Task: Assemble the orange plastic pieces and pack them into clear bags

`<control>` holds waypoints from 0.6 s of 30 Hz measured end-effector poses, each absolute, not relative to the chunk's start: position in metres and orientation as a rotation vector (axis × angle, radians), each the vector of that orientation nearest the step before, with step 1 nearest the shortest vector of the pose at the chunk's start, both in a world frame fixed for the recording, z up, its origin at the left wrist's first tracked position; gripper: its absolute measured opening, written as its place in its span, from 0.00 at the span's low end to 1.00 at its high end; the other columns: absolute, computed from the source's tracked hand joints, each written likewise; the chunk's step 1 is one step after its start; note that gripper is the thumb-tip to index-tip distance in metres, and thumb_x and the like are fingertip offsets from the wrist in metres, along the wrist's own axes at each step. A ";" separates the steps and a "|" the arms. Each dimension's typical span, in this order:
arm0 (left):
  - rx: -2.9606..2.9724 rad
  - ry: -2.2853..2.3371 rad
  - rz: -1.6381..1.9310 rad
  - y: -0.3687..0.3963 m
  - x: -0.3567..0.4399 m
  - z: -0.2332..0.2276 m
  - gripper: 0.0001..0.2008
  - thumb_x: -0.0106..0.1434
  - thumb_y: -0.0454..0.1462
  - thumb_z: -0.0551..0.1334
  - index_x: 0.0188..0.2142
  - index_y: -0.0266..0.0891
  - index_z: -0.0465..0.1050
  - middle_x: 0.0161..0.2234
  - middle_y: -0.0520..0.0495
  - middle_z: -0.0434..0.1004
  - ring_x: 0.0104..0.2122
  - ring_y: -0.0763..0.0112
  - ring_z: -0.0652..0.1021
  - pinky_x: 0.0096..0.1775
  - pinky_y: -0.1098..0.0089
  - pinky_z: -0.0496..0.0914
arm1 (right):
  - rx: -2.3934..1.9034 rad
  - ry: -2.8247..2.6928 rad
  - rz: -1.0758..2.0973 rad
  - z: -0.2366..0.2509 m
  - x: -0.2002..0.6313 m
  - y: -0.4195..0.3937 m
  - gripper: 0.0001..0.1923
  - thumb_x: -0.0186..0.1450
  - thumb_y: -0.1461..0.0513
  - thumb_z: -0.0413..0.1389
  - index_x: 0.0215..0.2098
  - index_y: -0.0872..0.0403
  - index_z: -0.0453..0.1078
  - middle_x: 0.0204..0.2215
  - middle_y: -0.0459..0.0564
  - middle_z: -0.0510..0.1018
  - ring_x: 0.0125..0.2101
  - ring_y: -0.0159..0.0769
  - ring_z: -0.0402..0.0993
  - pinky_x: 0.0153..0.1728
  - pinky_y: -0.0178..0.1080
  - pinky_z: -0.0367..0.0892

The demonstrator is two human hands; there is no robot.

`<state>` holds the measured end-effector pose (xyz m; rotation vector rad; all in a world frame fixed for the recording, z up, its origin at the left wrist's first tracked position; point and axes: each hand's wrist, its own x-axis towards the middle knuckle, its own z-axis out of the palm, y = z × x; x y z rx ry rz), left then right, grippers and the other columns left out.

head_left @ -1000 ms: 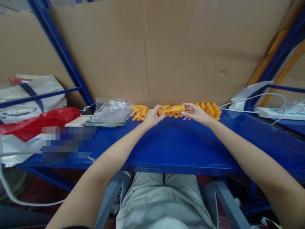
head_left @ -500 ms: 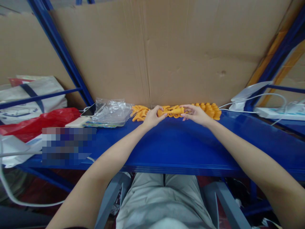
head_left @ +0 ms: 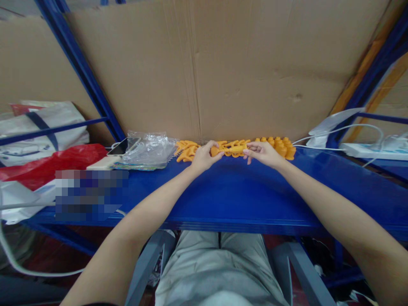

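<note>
At the back of the blue metal tabletop [head_left: 223,191], the left hand [head_left: 204,157] and right hand [head_left: 263,153] each pinch an end of an orange plastic tube-shaped part [head_left: 232,148], now drawn slightly nearer than a second ago; similar orange pieces [head_left: 280,146] lie behind.

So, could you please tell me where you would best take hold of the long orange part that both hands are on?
Probably at its two ends, one from each side. The long orange part lies crosswise on the blue shelf, and the left hand pinches its flared left end while the right hand holds the right end. Orange pieces crowd behind it, so the near side looks easiest.
</note>
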<state>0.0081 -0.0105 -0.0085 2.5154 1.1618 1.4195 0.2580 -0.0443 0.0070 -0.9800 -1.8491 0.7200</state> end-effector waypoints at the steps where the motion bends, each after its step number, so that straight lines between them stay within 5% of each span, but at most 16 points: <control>1: 2.512 1.144 1.433 -0.010 0.008 -0.009 0.11 0.60 0.42 0.67 0.36 0.41 0.68 0.24 0.58 0.70 0.24 0.75 0.71 0.30 0.75 0.63 | -0.984 -1.858 0.713 0.007 0.258 -0.044 0.28 0.53 0.40 0.65 0.33 0.54 0.72 0.25 0.51 0.80 0.21 0.38 0.77 0.30 0.43 0.75; 5: 2.481 1.083 1.446 -0.008 0.008 -0.009 0.11 0.59 0.42 0.67 0.35 0.41 0.67 0.24 0.58 0.70 0.24 0.75 0.71 0.30 0.75 0.63 | -0.989 -1.883 0.705 0.006 0.257 -0.042 0.28 0.55 0.39 0.62 0.34 0.55 0.71 0.26 0.52 0.79 0.20 0.36 0.76 0.28 0.42 0.74; 11: 2.385 1.047 1.399 0.000 0.007 -0.011 0.12 0.59 0.43 0.68 0.35 0.41 0.67 0.20 0.60 0.65 0.21 0.76 0.68 0.27 0.75 0.60 | -0.942 -1.939 0.537 0.004 0.261 -0.038 0.28 0.56 0.48 0.65 0.49 0.53 0.71 0.44 0.56 0.79 0.31 0.39 0.79 0.33 0.42 0.76; 18: 2.510 1.007 1.445 -0.003 0.004 -0.008 0.12 0.59 0.42 0.68 0.36 0.41 0.67 0.23 0.58 0.70 0.23 0.76 0.70 0.28 0.75 0.62 | -0.963 -1.933 0.573 0.002 0.260 -0.040 0.27 0.55 0.46 0.65 0.45 0.55 0.73 0.32 0.51 0.79 0.26 0.36 0.75 0.28 0.40 0.72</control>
